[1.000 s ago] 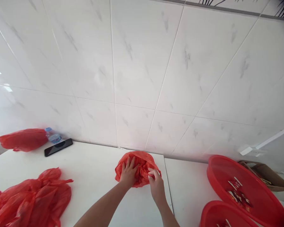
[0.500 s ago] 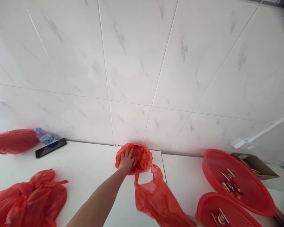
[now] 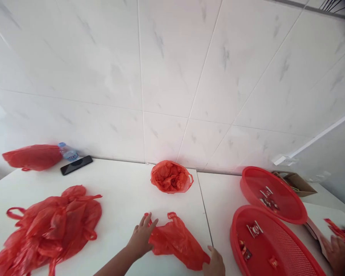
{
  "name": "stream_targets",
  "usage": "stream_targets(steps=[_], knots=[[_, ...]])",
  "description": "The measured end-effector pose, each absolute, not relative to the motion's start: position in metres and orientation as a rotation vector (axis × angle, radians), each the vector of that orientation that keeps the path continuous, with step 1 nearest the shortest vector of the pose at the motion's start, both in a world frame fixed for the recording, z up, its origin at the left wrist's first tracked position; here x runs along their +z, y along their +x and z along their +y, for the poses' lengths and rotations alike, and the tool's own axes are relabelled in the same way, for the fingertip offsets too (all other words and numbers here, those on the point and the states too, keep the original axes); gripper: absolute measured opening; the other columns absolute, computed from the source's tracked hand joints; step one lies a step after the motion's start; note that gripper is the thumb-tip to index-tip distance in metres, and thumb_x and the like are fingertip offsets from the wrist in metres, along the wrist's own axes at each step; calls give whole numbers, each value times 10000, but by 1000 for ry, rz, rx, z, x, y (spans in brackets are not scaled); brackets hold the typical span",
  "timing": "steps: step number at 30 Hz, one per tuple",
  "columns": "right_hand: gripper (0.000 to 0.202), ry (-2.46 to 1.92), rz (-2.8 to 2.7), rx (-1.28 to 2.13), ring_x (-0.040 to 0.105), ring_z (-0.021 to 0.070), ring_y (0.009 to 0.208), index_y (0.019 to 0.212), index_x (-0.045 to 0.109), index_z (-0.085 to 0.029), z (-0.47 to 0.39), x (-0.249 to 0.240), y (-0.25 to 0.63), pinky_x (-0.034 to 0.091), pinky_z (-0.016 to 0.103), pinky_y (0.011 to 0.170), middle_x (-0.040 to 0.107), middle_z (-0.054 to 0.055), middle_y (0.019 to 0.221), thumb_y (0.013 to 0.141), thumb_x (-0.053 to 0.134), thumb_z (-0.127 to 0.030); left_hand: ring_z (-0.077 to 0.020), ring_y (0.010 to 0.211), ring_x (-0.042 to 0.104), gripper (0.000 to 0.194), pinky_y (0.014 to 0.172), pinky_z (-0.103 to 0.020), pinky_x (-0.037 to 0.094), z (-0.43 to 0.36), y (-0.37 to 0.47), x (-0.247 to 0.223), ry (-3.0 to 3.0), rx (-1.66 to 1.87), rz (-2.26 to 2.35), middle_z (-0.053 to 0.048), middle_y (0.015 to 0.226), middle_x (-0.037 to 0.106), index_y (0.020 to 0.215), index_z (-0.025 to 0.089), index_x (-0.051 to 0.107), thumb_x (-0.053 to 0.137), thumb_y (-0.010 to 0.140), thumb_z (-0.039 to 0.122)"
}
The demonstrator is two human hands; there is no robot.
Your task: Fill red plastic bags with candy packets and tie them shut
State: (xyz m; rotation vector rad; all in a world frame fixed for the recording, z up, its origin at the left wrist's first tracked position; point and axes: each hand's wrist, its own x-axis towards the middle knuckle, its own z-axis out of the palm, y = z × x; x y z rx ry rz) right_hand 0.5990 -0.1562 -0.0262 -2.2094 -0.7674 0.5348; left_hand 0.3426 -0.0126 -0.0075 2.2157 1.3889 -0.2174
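At six o'clock, I see left fingers [image 3: 153,225] spread on a red bag [image 3: 176,240], right fingers [image 3: 213,253] pinching its end.

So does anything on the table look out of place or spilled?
No spill shows. The bag pile on the left looks untidiest, sprawling in a tangle with handles sticking out, while the bag you're handling lies flatter. The phone and bottle, back left, may seem out of place among bags.
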Motion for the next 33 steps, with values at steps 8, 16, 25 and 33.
stream_targets(steps=[8,16,25,33], knots=[[542,-1993,-1015,773,577,294,1035,1184,538,-240,-122,-5,520,497,403,786,563,99,1178,667,585,-398,-257,1186,484,271,1006,-456,346,-43,322,10,2451,-65,1221,-94,1112,630,860,198,646,453,789,22],[242,-1708,-454,1065,673,257,823,773,538,-205,-119,-8,578,545,394,713,678,93,807,689,458,-418,-187,902,572,245,1086,-508,193,-66,279,57,2594,289,1294,-10,834,632,788,229,597,418,844,71],[190,-1494,-520,1084,647,197,792,832,537,-191,-118,38,541,541,327,731,660,49,830,736,492,-349,-302,1279,398,1000,1014,-420,381,-73,314,78,2078,494,1140,-135,1465,334,1450,261,213,755,624,417],[645,-1691,-829,839,506,241,1136,1256,438,-224,-92,69,510,450,315,880,525,94,1246,664,640,-382,-154,630,582,81,617,-278,465,-32,384,76,1338,699,1225,7,631,583,750,185,597,531,750,232]])
